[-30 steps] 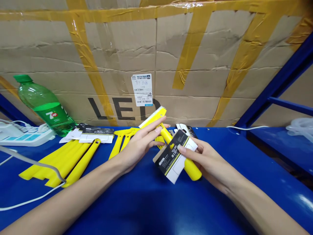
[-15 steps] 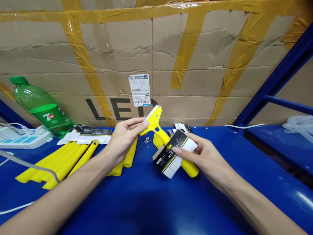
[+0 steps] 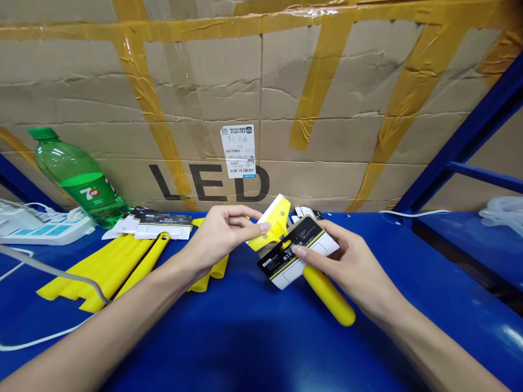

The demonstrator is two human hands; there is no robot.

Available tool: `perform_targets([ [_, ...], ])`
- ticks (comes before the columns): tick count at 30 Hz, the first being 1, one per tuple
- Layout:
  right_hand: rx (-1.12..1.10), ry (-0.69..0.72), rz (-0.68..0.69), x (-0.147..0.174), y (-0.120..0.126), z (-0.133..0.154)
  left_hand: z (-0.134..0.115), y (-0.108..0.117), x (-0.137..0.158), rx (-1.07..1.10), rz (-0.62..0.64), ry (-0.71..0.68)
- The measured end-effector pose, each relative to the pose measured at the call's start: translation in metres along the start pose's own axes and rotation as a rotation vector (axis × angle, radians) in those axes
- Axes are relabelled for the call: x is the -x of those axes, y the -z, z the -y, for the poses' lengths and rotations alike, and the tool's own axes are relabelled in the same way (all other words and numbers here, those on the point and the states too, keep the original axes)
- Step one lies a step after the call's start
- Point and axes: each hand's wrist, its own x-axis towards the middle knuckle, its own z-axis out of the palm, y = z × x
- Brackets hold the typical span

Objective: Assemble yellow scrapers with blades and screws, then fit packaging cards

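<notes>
Left hand (image 3: 216, 237) pinches the scraper (image 3: 281, 239) head; right hand (image 3: 347, 267) grips handle and card (image 3: 296, 253) — light, stiff plastic, likely sharp-edged.

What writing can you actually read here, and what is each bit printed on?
"LED": black letters on the cardboard box.
"7up": logo on the green bottle.
"TGJ-001", only roughly legible: black strip of the card held in the right hand against the yellow scraper.
White shipping label: barcodes and print too small to read.
Stacked cards on the table: too small to read.
</notes>
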Motion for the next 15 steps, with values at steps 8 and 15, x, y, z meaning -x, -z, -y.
perform_targets([
  [8,-0.378,-0.201,0.113,-0.002,-0.016,0.006,0.0,-0.003,0.0,-0.022,0.187,0.023],
  [15,-0.58,-0.214,-0.102,-0.021,-0.023,0.01,0.003,-0.007,-0.003,0.383,0.105,0.065],
])
